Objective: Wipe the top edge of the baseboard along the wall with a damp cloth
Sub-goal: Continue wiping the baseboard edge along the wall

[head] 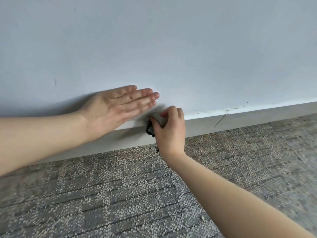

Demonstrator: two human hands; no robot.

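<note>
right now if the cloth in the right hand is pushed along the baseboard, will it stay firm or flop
Probably floppy: the cloth is scrunched into a wad, shaped by the right hand gripping it. Likely light, since a few curled fingers hold all of it. It may bunch or drag where it presses the baseboard top edge.

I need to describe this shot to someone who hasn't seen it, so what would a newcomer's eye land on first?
First, the two bare hands meeting at centre. The left hand lies flat with straight fingers against the pale wall, and the right hand grips a bunched cloth at the top edge of the baseboard. Next come the chipped paint marks above the baseboard to the right, and the speckled grey carpet below.
</note>
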